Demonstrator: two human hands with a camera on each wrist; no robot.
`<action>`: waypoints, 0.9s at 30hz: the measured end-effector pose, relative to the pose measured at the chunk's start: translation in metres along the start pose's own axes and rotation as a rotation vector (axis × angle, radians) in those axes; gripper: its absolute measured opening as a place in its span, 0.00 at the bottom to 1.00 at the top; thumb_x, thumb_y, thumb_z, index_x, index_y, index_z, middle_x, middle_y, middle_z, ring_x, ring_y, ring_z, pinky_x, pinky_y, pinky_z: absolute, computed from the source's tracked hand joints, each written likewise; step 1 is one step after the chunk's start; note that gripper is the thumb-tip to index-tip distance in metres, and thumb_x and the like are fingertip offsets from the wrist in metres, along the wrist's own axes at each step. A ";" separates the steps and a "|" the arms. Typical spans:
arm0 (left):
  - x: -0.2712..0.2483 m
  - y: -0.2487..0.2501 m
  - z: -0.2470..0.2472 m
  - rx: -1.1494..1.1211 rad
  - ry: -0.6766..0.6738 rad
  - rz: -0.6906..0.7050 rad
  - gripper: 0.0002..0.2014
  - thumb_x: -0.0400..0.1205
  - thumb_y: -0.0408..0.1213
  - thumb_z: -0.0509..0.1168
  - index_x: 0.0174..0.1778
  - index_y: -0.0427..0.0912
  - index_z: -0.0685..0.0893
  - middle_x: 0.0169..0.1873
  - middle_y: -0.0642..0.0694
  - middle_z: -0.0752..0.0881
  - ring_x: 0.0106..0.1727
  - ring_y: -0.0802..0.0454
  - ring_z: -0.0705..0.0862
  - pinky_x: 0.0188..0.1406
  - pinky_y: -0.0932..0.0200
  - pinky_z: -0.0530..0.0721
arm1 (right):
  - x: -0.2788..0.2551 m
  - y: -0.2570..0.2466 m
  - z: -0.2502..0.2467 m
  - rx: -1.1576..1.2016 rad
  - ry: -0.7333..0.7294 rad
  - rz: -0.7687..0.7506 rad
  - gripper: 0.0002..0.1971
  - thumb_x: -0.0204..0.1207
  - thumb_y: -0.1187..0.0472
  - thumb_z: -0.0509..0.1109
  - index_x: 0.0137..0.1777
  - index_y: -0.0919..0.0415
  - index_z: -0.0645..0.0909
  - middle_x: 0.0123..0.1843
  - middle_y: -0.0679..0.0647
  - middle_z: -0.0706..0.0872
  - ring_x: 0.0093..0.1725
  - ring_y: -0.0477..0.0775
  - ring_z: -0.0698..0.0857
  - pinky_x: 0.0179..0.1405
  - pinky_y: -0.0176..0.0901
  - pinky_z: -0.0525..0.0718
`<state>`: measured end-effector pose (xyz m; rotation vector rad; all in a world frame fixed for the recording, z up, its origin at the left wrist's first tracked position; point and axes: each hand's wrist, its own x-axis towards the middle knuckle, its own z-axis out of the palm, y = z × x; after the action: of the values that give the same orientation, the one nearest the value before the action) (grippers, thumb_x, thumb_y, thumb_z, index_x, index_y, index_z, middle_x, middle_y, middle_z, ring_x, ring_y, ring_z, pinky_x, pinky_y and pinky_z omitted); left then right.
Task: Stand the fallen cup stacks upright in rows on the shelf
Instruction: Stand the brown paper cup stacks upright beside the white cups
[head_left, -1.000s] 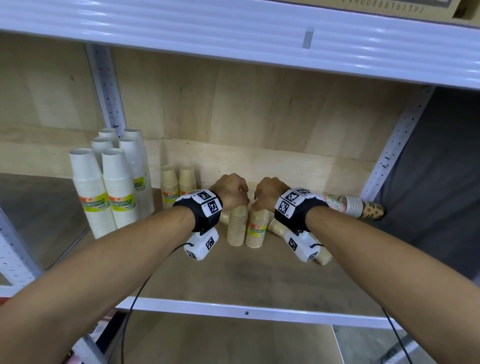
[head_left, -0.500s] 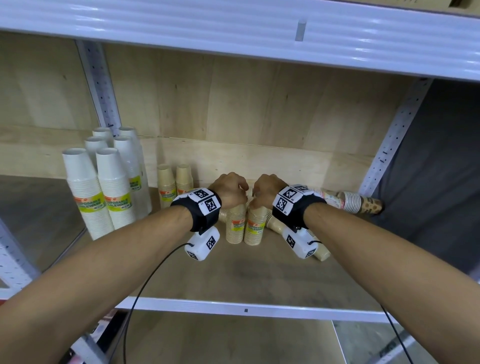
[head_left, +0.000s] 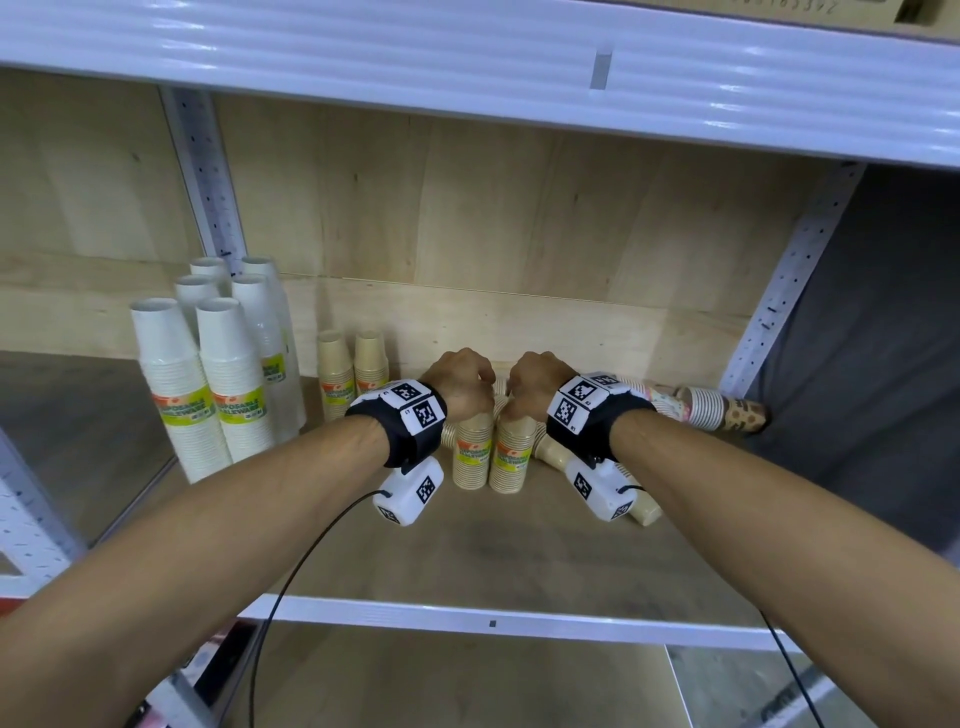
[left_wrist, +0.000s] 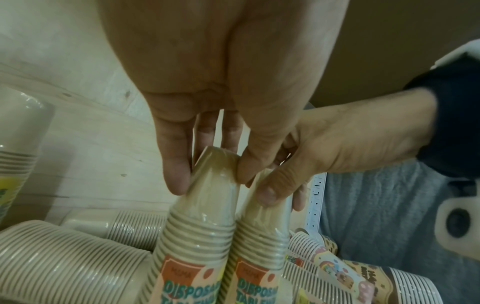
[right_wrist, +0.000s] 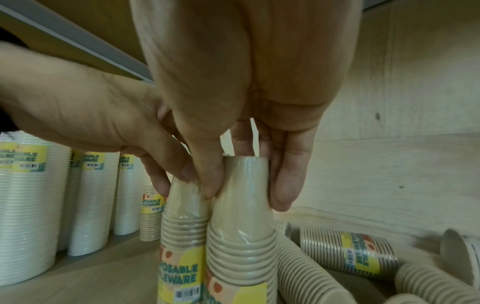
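Two beige cup stacks stand upright side by side mid-shelf, the left stack (head_left: 471, 457) and the right stack (head_left: 514, 460). My left hand (head_left: 467, 397) grips the top of the left stack (left_wrist: 207, 205) between fingers and thumb. My right hand (head_left: 524, 402) grips the top of the right stack (right_wrist: 241, 205) the same way. The two hands touch each other. A fallen beige stack (head_left: 641, 506) lies just right of them, partly under my right wrist. Patterned stacks (head_left: 722, 408) lie fallen at the back right.
Several tall white cup stacks (head_left: 208, 395) stand in rows at the left. Two short beige stacks (head_left: 353, 371) stand behind them against the wooden back wall. More beige stacks (right_wrist: 348, 257) lie on their sides behind the held pair. The shelf's white front edge (head_left: 493, 621) runs below my arms.
Both hands keep their grip on the tops of the two upright beige stacks, which stay in place. Only the head camera has shifted a little.
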<state>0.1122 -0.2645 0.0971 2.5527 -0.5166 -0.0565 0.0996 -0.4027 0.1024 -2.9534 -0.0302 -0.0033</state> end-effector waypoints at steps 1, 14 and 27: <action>0.000 -0.001 -0.002 0.002 -0.001 -0.002 0.18 0.76 0.37 0.72 0.63 0.43 0.86 0.63 0.45 0.83 0.62 0.47 0.81 0.51 0.58 0.79 | 0.000 -0.001 -0.001 0.006 -0.017 0.002 0.23 0.66 0.56 0.82 0.58 0.66 0.85 0.54 0.60 0.88 0.53 0.58 0.88 0.40 0.41 0.81; -0.001 -0.023 -0.042 0.056 -0.083 -0.107 0.17 0.74 0.33 0.75 0.60 0.44 0.88 0.54 0.44 0.86 0.49 0.44 0.89 0.41 0.55 0.90 | 0.002 -0.033 -0.018 0.010 -0.104 -0.110 0.15 0.67 0.56 0.81 0.36 0.64 0.78 0.34 0.55 0.78 0.38 0.55 0.80 0.28 0.39 0.72; -0.009 -0.081 -0.079 0.250 0.073 -0.299 0.12 0.78 0.35 0.73 0.57 0.40 0.88 0.47 0.46 0.84 0.47 0.52 0.82 0.48 0.60 0.81 | 0.029 -0.097 -0.002 0.126 -0.074 -0.186 0.21 0.67 0.55 0.82 0.28 0.61 0.73 0.35 0.57 0.79 0.38 0.55 0.79 0.24 0.37 0.68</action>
<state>0.1437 -0.1582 0.1234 2.8459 -0.1156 -0.0049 0.1271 -0.3067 0.1224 -2.8123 -0.3034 0.0797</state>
